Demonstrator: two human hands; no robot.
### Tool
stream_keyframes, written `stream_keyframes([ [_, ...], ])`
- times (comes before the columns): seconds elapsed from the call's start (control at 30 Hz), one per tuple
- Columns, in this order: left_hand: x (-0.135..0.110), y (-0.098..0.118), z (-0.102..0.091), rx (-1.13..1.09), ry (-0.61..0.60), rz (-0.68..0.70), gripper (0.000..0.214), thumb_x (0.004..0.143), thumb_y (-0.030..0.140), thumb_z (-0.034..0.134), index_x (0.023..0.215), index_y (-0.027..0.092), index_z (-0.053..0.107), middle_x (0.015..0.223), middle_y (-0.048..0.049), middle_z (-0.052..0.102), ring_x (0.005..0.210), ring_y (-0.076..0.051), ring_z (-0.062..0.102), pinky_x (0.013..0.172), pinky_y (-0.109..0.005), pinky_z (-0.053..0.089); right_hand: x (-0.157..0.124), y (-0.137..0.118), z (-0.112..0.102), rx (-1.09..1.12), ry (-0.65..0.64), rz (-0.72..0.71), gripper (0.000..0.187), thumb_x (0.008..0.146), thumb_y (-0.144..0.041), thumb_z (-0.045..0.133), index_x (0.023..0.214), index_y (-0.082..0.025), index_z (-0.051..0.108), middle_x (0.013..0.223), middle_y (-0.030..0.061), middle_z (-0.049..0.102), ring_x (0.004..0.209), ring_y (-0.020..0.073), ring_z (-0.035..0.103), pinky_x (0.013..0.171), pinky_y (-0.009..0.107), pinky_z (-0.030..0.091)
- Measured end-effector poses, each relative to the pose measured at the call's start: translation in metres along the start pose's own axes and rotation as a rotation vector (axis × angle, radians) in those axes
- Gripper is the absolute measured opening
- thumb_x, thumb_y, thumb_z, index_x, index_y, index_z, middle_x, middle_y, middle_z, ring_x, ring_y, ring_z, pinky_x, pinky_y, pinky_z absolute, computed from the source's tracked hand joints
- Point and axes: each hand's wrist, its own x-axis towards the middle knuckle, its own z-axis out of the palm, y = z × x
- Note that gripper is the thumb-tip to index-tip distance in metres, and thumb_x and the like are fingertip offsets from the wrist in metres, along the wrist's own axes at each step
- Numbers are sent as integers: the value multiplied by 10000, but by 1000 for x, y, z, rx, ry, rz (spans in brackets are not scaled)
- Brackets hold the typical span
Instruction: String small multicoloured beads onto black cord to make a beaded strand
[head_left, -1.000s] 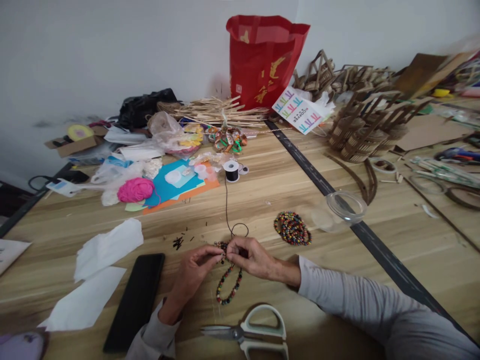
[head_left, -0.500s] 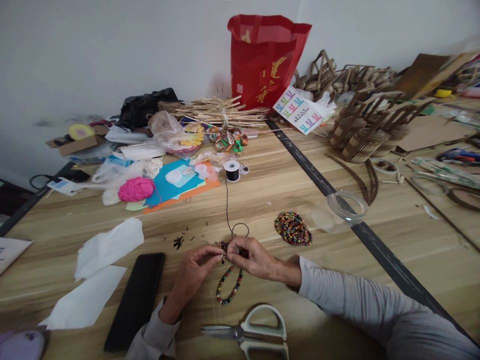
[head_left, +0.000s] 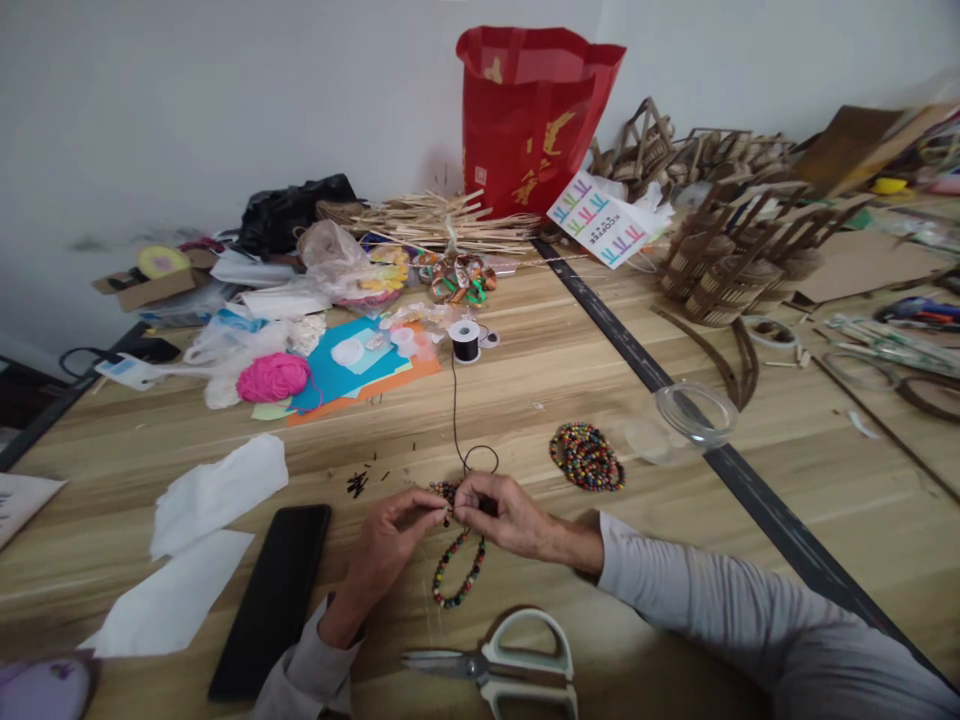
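My left hand [head_left: 397, 535] and my right hand [head_left: 504, 512] meet fingertip to fingertip, each pinched closed above a string of beads. That multicoloured bead string [head_left: 459, 590] hangs in a loop onto the table below them. Both hands appear to pinch its thin dark cord, though the exact grip is too small to make out. A black cord [head_left: 454, 410] runs from a white spool [head_left: 465, 343] to a small coil beside my right fingers. More loose beads [head_left: 444, 490] lie just behind the fingertips, partly hidden.
White-handled scissors [head_left: 517, 660] lie open in front. A black phone [head_left: 270, 600] and torn white paper [head_left: 217, 495] lie left. A heap of finished bead strings [head_left: 586, 457] and a clear plastic ring [head_left: 695, 413] lie right. Black cord snippets [head_left: 358, 484] are near my left hand.
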Motion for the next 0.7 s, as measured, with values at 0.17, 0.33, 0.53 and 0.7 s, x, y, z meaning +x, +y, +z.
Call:
stream_keyframes([
  [0.17, 1, -1, 0, 14, 13, -3, 79, 712, 249, 684, 725, 192, 736, 745, -37, 758, 724, -199, 692, 702, -278, 543, 0, -2, -1, 8, -11, 7, 198, 852, -320, 590, 764, -146, 559, 627, -29, 461, 581, 95, 401, 531, 208, 321],
  [0.33, 1, -4, 0, 13, 5, 5, 75, 724, 239, 678, 742, 195, 736, 753, -31, 758, 724, -194, 692, 697, -274, 543, 0, -2, -1, 13, -2, -5, 214, 855, -340, 591, 769, -146, 560, 635, -27, 473, 595, 97, 409, 540, 209, 329],
  [0.53, 0, -4, 1, -1, -14, 1, 77, 723, 236, 682, 751, 192, 739, 753, -29, 757, 728, -190, 692, 703, -268, 541, 0, -3, -1, 7, -7, 4, 216, 854, -338, 585, 769, -142, 559, 640, -27, 470, 590, 94, 402, 534, 205, 320],
  [0.7, 1, -1, 0, 18, 23, -4, 79, 707, 237, 688, 741, 190, 742, 766, -41, 768, 747, -205, 701, 721, -284, 547, 0, -3, 0, 19, 7, 2, 229, 849, -354, 595, 767, -143, 561, 633, -26, 470, 581, 94, 399, 530, 206, 316],
])
